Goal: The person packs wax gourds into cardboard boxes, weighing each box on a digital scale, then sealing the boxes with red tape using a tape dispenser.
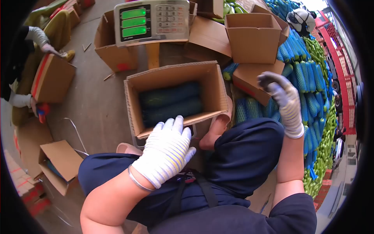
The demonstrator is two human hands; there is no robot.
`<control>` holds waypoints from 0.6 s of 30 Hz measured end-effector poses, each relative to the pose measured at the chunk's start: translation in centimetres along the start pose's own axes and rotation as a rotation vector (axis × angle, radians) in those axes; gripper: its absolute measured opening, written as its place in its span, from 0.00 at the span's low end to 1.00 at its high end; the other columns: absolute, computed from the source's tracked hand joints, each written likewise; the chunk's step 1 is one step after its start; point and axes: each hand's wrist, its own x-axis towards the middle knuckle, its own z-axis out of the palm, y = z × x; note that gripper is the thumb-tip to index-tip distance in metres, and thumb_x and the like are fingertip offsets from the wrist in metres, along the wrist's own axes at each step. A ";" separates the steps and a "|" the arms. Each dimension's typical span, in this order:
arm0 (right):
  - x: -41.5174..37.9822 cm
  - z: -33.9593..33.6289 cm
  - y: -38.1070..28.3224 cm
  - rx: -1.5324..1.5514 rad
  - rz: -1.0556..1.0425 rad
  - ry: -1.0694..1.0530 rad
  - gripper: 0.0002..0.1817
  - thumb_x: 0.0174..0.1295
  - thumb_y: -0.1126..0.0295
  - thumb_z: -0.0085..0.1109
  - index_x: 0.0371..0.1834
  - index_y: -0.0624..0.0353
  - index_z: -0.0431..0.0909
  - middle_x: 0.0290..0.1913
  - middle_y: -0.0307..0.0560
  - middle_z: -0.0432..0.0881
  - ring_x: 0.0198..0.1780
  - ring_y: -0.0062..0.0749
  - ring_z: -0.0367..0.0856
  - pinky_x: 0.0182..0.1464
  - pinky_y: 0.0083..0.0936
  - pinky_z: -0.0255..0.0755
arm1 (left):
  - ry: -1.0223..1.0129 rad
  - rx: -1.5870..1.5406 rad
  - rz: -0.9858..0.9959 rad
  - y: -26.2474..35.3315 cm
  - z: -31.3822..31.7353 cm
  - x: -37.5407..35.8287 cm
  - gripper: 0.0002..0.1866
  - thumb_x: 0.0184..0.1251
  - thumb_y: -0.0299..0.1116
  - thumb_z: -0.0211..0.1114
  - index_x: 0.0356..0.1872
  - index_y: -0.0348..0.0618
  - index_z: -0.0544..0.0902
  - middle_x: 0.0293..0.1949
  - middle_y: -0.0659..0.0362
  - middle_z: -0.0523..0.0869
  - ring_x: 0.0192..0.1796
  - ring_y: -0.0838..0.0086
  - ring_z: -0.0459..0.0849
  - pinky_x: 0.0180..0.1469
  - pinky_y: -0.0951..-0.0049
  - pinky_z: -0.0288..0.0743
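An open cardboard box (213, 87) stands in front of my knees, with dark blue netted packs (171, 103) lying across its bottom. My left hand (165, 150), in a white striped knit glove, lies over the box's near edge, palm down, fingers stretched out and holding nothing. Off to the right, my gloved right hand (287, 102) is raised with its fingers apart and slightly bent, nothing in it. Beyond and beneath that hand are long green vegetables in blue mesh sleeves (302, 76).
Behind the box is a scale display (134, 22) with lit green readouts. Cardboard boxes (253, 43) are stacked at the back right. Another person's gloved hand (50, 50) holds a carton (54, 80) at the left. A smaller open box (60, 156) sits lower left.
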 end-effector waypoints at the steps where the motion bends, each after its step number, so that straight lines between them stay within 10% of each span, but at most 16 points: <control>1: -0.6 -1.9 2.8 0.194 0.008 0.153 0.18 0.74 0.66 0.55 0.61 0.65 0.78 0.49 0.49 0.87 0.52 0.30 0.85 0.58 0.28 0.77 | 0.074 0.032 0.025 0.0 0.2 0.1 0.26 0.64 0.46 0.68 0.56 0.37 0.81 0.63 0.38 0.77 0.63 0.48 0.77 0.65 0.56 0.71; 3: -2.7 -5.3 10.0 0.294 0.111 0.320 0.19 0.75 0.62 0.57 0.59 0.64 0.79 0.51 0.49 0.87 0.52 0.32 0.86 0.59 0.29 0.77 | 0.093 0.027 0.040 -0.2 0.0 0.4 0.24 0.65 0.45 0.67 0.54 0.37 0.82 0.63 0.38 0.77 0.64 0.46 0.76 0.66 0.55 0.71; 6: -10.2 -4.7 22.7 -0.366 0.284 0.209 0.17 0.72 0.62 0.60 0.56 0.62 0.81 0.48 0.46 0.85 0.49 0.29 0.82 0.58 0.27 0.75 | 0.117 -0.051 0.008 -0.1 -0.3 0.7 0.22 0.64 0.42 0.69 0.53 0.38 0.83 0.61 0.38 0.80 0.61 0.45 0.80 0.64 0.56 0.74; 10: -22.5 6.3 33.8 -0.360 0.699 -0.163 0.26 0.66 0.56 0.63 0.62 0.61 0.75 0.56 0.52 0.80 0.57 0.39 0.78 0.62 0.35 0.73 | 0.233 -0.192 0.019 -0.1 -0.6 1.1 0.19 0.62 0.34 0.71 0.53 0.40 0.81 0.62 0.41 0.80 0.60 0.46 0.81 0.63 0.58 0.75; 14: -30.7 14.9 44.7 -0.475 0.901 0.041 0.36 0.60 0.51 0.66 0.67 0.61 0.69 0.64 0.58 0.75 0.66 0.49 0.75 0.66 0.44 0.71 | 0.238 -0.249 -0.077 0.1 -1.2 1.9 0.23 0.66 0.30 0.67 0.63 0.38 0.78 0.66 0.44 0.78 0.68 0.52 0.77 0.71 0.62 0.66; 18: -27.2 10.4 33.2 -0.593 0.878 -0.114 0.52 0.45 0.47 0.75 0.70 0.65 0.63 0.66 0.63 0.72 0.67 0.54 0.74 0.66 0.45 0.72 | 0.252 -0.238 -0.086 -0.8 -0.5 1.9 0.24 0.73 0.30 0.62 0.67 0.34 0.74 0.67 0.47 0.78 0.71 0.59 0.74 0.75 0.64 0.60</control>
